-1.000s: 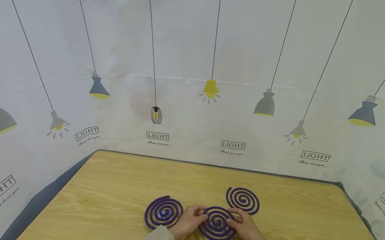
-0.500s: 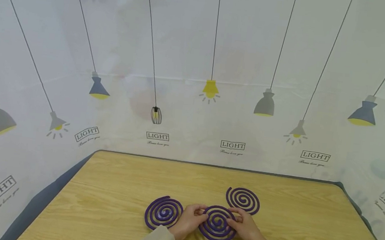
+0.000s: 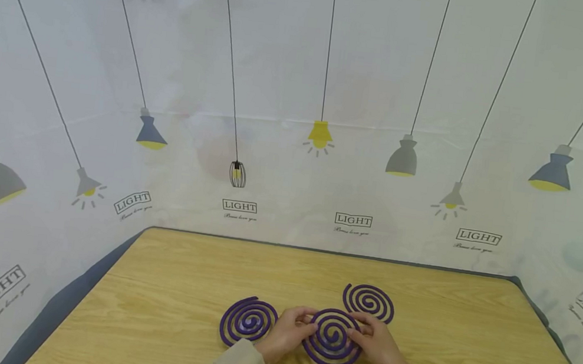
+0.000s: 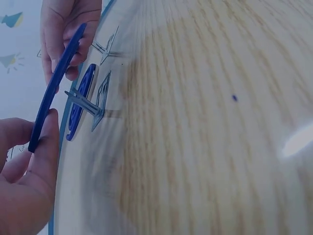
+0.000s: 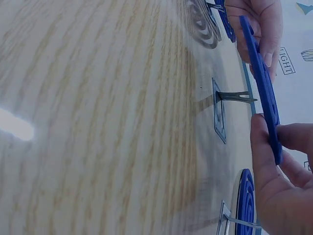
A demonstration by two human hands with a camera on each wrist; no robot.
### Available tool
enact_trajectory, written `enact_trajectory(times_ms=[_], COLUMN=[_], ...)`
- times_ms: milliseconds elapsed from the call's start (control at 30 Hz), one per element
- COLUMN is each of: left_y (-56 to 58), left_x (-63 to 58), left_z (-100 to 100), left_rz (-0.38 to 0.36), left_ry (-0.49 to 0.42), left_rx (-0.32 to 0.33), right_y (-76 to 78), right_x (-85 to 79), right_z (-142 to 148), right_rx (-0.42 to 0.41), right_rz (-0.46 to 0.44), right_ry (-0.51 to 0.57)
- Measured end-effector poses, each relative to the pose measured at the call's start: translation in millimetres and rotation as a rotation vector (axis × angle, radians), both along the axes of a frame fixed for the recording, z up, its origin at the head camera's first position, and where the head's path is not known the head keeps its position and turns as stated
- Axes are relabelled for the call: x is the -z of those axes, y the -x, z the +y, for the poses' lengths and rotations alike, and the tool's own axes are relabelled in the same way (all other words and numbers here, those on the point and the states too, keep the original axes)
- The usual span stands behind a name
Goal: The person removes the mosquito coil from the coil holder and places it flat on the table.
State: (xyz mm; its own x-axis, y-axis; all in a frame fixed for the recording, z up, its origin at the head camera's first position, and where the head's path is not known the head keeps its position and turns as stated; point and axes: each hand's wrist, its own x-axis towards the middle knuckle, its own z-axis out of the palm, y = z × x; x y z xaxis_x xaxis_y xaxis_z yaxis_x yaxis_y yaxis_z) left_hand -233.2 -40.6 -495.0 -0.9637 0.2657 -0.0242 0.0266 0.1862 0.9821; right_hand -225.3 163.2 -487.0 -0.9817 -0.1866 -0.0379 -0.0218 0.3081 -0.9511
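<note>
Coil (image 4: 55, 84), clamped in the fingers (image 5: 262, 152) of left hand (image 3: 283, 331) and right hand (image 3: 379, 344), hangs above 1 forked stand (image 5: 234, 96): placing seems the step, likely needing centring, then lowering.

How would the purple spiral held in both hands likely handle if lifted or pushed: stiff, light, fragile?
The purple spiral is probably fairly stiff: pinched at opposite sides by the left hand and right hand, it looks nearly straight edge-on in both wrist views. It is likely light, with gaps between thin turns. Being so slender, it might snap if bent.
</note>
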Motion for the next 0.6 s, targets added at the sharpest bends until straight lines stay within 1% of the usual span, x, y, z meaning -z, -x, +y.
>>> enact_trajectory(times_ms=[100, 300, 433, 500, 600], left_y=[0.5, 1.0, 2.1, 2.9, 4.4], left_x=[-3.5, -13.4, -21.9, -25.9, -31.2], left_z=[-0.2, -0.9, -1.7, -2.6, -4.6], left_rz=[0.013, 0.011, 0.022, 0.031, 0.026], left_ry=[0.019, 0.078, 0.09, 0.1, 0.116], left_rx=[0.009, 0.028, 0.048, 0.057, 0.071], right_y=[1.0, 1.2, 3.2, 4.3, 5.8], right_x=[-2.4, -9.3, -13.0, -14.9, -18.3], right_z=[-0.5, -0.8, 1.1, 2.6, 4.3], right_rx=[0.032, 0.085, 0.081, 0.061, 0.026], right_rz=[0.012, 0.009, 0.016, 0.022, 0.035], right_ry=[-0.032, -0.075, -0.073, -0.071, -0.066])
